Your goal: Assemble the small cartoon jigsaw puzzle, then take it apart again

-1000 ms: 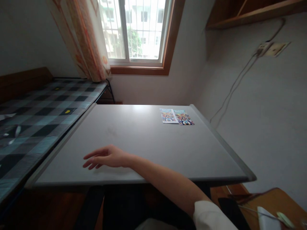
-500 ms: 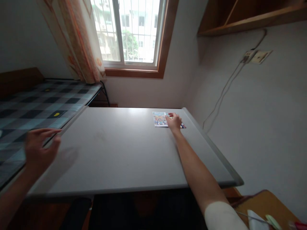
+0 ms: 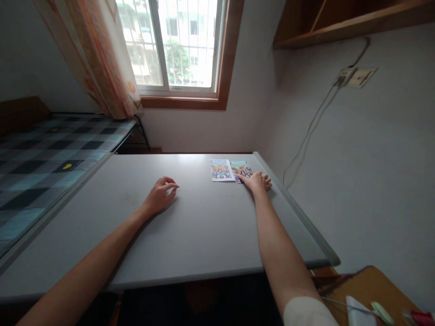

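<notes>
On the far right part of the white table (image 3: 190,226) lie two printed picture sheets, side by side. The left one is a pale sheet (image 3: 220,170) with a cartoon print and white border. Beside it is a darker, colourful picture card (image 3: 240,168), its lower right part covered by my right hand (image 3: 257,181). That hand has its thumb stretched over the card's lower edge and its fingers spread to the right, not closed on anything I can see. My left hand (image 3: 163,192) is over the middle of the table, empty, thumb and forefinger apart.
A checked bed (image 3: 78,140) stands left of the table, with a curtain (image 3: 91,54) and a barred window (image 3: 183,45) behind. To the right, cables hang from a wall socket (image 3: 346,77) under a wooden shelf (image 3: 316,36). A wooden chair (image 3: 370,290) holding small items sits lower right.
My left hand has moved right, from the table's left edge to its middle. My right hand has shifted right and spread, uncovering more of the darker card. The view has turned slightly.
</notes>
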Tool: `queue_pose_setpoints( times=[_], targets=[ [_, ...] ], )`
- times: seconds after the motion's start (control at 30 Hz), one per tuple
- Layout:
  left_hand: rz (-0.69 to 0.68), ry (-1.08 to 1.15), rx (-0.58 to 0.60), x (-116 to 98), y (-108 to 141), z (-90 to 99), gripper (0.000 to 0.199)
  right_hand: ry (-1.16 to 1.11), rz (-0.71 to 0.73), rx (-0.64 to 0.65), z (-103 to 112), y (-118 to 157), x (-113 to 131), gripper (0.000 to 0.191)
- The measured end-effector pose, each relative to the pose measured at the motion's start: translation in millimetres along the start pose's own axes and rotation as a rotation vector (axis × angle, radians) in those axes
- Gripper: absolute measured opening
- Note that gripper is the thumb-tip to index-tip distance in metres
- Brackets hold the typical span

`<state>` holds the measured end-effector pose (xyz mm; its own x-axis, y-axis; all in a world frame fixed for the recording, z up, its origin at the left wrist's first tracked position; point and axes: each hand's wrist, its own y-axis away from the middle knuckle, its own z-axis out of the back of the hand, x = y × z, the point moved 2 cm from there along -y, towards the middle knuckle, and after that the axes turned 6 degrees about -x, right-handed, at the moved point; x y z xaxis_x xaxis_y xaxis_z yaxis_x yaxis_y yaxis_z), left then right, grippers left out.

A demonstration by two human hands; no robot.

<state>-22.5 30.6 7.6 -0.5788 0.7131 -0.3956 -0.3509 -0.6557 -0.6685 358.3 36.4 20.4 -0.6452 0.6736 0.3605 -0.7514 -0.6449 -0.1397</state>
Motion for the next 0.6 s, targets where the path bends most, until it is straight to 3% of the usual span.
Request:
queue_pose_setpoints(
  times=[0.2, 0.33, 0.6],
  targets=[
    [0.081, 0.003, -0.023, 1, 10, 8.9, 0.018, -0.040, -0.051, 0.044, 0, -6, -6, 0.097],
    [0.146, 0.013, -0.060, 2, 10, 11.2, 0.019, -0.085, -0.062, 0.010, -2, -9, -8, 0.088],
    [0.160, 0.019, -0.021, 2, 9, 10.2, 0.019, -0.253, -0.064, 0.012, -8, -19, -13, 0.069]
  ],
)
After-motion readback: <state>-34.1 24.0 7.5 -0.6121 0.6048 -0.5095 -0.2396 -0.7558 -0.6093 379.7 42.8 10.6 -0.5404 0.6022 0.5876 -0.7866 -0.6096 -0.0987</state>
